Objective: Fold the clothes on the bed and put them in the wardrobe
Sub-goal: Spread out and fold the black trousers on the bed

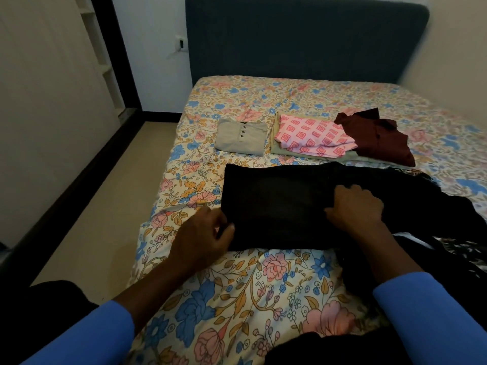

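Fingers of our left hand [203, 234] pinch a corner of the black garment [274, 204], our right hand [355, 206] grips its middle — so the fold lies square

we have one view only, worn on the head, facing forward and tilted down along the bed [263, 299] toward the headboard [303, 40] at the top of the frame. it sits close: both sleeved forearms show at the bottom corners, and the left hand [203, 241] and right hand [355, 206] meet the black garment [276, 201] at the middle. the wide lens takes in the floor [87, 219] at the left and bends the far right edge
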Demonstrator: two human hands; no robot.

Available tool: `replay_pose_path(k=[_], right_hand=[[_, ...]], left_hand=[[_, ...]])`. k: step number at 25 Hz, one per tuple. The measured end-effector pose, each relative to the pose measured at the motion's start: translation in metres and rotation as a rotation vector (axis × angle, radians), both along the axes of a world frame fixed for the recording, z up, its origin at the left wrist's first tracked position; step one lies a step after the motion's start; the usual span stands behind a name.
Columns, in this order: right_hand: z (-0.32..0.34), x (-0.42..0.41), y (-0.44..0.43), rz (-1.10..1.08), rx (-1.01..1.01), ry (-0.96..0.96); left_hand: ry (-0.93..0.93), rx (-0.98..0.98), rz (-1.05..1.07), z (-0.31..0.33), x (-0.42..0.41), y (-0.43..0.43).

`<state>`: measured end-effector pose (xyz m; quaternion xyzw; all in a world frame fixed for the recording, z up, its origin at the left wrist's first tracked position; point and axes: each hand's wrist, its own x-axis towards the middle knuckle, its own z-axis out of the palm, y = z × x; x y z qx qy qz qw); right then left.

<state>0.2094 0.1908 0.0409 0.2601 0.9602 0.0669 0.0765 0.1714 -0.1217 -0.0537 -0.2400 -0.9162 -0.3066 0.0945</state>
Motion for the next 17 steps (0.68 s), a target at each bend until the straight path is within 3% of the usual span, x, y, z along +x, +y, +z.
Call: replay_pose_path(k=[3, 6, 13, 15, 17], right_hand=[[-0.023, -0.017, -0.024, 0.213, -0.218, 0.008], [-0.049, -0.022, -0.019, 0.291, -0.206, -0.123], [-0.069, -0.028, -0.029, 0.439, -0.366, -0.003], [-0.068, -0.032, -0.039, 0.438, -0.501, -0.011], [-0.050, -0.031, -0.037, 0.377, -0.819, 0.043]], left_hand=[[-0.356, 0.133, 0.315, 0.017, -0.038, 0.025], [-0.752, 0.270, 0.399, 0.032, -0.066, 0.053], [-1.164, 0.852, 0.465, 0.070, -0.084, 0.056], [-1.239, 0.880, 0.412, 0.082, -0.083, 0.048], [-1.248, 0.862, 0.316, 0.100, -0.079, 0.055]])
